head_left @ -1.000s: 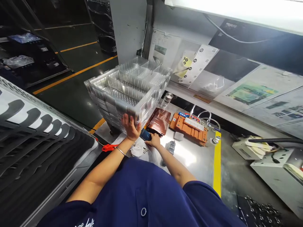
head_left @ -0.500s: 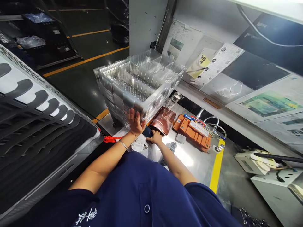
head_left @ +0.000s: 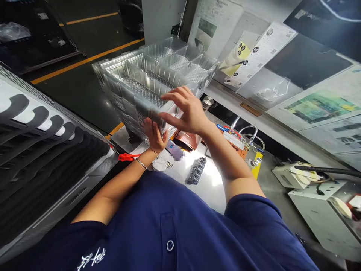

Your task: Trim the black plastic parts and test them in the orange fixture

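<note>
A stack of clear plastic trays (head_left: 118,101) with ribbed compartments stands at the table's far left. My left hand (head_left: 155,136) lies against its near side, fingers stretched out and apart. Over the near right corner of the stack, my right hand (head_left: 187,111) is raised with spread fingers and holds nothing; whether its fingertips touch the top tray I cannot tell. Below the hands, a phone (head_left: 175,149) lies on the table with a lit, partly blurred screen. Beside it is a reddish-brown, glossy box-like thing (head_left: 190,140), partly hidden by my right hand and forearm.
A dark grey ribbed part (head_left: 197,171) lies on the white table (head_left: 205,194). An orange fixture (head_left: 243,152) with tubes is half behind my right forearm. A lidded jar (head_left: 208,101) stands behind. At left is a rack of black curved slats (head_left: 42,139).
My right hand has risen from the phone to the top corner of the tray stack. The phone's screen, dark before, is lit. My left hand stays against the stack; the view has shifted.
</note>
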`<state>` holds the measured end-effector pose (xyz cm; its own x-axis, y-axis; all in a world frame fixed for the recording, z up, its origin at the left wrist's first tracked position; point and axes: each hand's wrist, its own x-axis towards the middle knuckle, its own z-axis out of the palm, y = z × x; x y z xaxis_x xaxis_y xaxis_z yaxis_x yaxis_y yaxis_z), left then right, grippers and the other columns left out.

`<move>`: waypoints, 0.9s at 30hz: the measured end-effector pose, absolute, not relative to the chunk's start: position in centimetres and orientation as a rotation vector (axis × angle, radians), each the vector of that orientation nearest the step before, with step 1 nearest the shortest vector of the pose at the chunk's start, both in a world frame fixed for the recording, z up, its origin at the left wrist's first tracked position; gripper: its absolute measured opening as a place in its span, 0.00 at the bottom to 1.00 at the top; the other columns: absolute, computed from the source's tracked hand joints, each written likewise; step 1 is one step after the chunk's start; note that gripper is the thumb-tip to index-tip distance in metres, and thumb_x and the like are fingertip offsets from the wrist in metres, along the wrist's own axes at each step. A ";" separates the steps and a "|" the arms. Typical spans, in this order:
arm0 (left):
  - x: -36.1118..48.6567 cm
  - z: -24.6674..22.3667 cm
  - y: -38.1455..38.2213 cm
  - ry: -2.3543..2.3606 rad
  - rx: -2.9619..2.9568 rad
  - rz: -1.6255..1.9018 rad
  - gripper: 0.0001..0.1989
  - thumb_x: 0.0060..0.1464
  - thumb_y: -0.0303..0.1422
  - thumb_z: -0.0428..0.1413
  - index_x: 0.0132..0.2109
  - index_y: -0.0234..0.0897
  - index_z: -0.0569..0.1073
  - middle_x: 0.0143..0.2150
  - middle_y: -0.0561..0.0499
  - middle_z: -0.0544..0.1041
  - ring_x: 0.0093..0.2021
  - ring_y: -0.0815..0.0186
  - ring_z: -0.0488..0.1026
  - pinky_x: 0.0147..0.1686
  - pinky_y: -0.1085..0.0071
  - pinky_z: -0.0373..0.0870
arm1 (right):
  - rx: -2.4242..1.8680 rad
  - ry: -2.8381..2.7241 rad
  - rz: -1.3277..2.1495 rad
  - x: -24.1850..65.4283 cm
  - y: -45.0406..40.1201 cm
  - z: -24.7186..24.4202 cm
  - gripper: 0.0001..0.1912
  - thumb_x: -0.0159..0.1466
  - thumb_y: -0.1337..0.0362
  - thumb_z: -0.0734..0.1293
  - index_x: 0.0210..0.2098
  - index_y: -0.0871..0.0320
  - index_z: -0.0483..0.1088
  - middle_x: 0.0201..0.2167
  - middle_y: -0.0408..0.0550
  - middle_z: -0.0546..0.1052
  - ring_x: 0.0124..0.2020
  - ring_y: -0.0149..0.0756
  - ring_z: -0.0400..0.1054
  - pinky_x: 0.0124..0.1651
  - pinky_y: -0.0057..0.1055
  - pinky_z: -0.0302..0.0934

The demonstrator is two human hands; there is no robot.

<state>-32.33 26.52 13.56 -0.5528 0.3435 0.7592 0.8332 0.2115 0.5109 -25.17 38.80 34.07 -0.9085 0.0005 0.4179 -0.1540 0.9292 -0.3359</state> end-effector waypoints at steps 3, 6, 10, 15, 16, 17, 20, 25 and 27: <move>-32.4 13.4 26.4 -2.045 -1.114 -1.385 0.35 0.60 0.45 0.51 0.64 0.20 0.58 0.67 0.24 0.51 0.71 0.49 0.35 0.67 0.45 0.30 | 0.202 -2.830 0.266 -28.4 37.4 34.0 0.31 0.66 0.50 0.57 0.58 0.70 0.61 0.40 0.56 0.71 0.45 0.39 0.63 0.51 0.39 0.56; -32.3 13.8 26.3 -2.027 -1.077 -1.396 0.34 0.60 0.45 0.51 0.64 0.24 0.59 0.69 0.29 0.50 0.71 0.51 0.35 0.68 0.47 0.34 | 0.163 -2.880 0.166 -29.7 37.2 32.2 0.28 0.66 0.57 0.54 0.59 0.71 0.61 0.34 0.54 0.72 0.39 0.37 0.65 0.48 0.37 0.57; -32.0 14.2 26.2 -2.078 -1.088 -1.338 0.33 0.60 0.46 0.50 0.62 0.22 0.62 0.66 0.26 0.55 0.71 0.50 0.35 0.67 0.44 0.34 | 0.163 -2.869 0.155 -29.9 38.0 32.2 0.28 0.63 0.60 0.54 0.58 0.69 0.63 0.33 0.53 0.73 0.36 0.36 0.68 0.45 0.36 0.59; -32.1 14.2 26.1 -2.166 -1.074 -1.369 0.32 0.58 0.49 0.50 0.57 0.24 0.67 0.62 0.25 0.62 0.70 0.49 0.41 0.67 0.44 0.36 | 0.163 -2.785 0.263 -30.5 38.8 33.9 0.29 0.65 0.57 0.51 0.57 0.67 0.65 0.32 0.49 0.73 0.36 0.33 0.70 0.45 0.34 0.61; -32.2 14.2 26.0 -2.181 -1.077 -1.385 0.32 0.57 0.51 0.51 0.56 0.25 0.68 0.62 0.26 0.63 0.70 0.49 0.41 0.67 0.45 0.37 | 0.159 -2.770 0.282 -30.5 39.0 34.1 0.29 0.65 0.56 0.50 0.57 0.67 0.65 0.32 0.48 0.72 0.36 0.32 0.70 0.45 0.33 0.61; -32.4 14.3 26.0 -2.195 -1.079 -1.396 0.32 0.56 0.52 0.51 0.55 0.27 0.69 0.62 0.27 0.64 0.70 0.50 0.42 0.67 0.46 0.38 | 0.160 -2.764 0.298 -30.5 39.1 34.2 0.30 0.66 0.54 0.50 0.57 0.67 0.65 0.32 0.47 0.72 0.37 0.32 0.71 0.46 0.33 0.62; -32.7 14.8 25.8 -2.208 -1.085 -1.375 0.31 0.55 0.53 0.52 0.52 0.31 0.71 0.60 0.30 0.67 0.70 0.51 0.46 0.68 0.48 0.39 | 0.218 -2.815 0.325 -30.3 39.5 34.4 0.30 0.64 0.48 0.57 0.52 0.67 0.68 0.31 0.45 0.72 0.36 0.32 0.71 0.45 0.32 0.62; -32.7 15.9 25.3 -2.202 -1.168 -1.329 0.31 0.59 0.53 0.48 0.52 0.27 0.70 0.59 0.31 0.67 0.69 0.51 0.48 0.67 0.49 0.38 | 0.256 -2.894 0.231 -31.7 40.5 38.9 0.26 0.63 0.48 0.59 0.31 0.68 0.72 0.26 0.41 0.70 0.31 0.22 0.66 0.39 0.24 0.56; -32.6 16.1 25.0 -2.189 -1.204 -1.333 0.30 0.59 0.51 0.50 0.54 0.28 0.69 0.60 0.31 0.66 0.69 0.50 0.48 0.67 0.47 0.38 | 0.154 -2.776 0.406 -33.1 41.3 41.6 0.24 0.62 0.51 0.59 0.26 0.68 0.70 0.22 0.39 0.66 0.30 0.19 0.63 0.37 0.22 0.53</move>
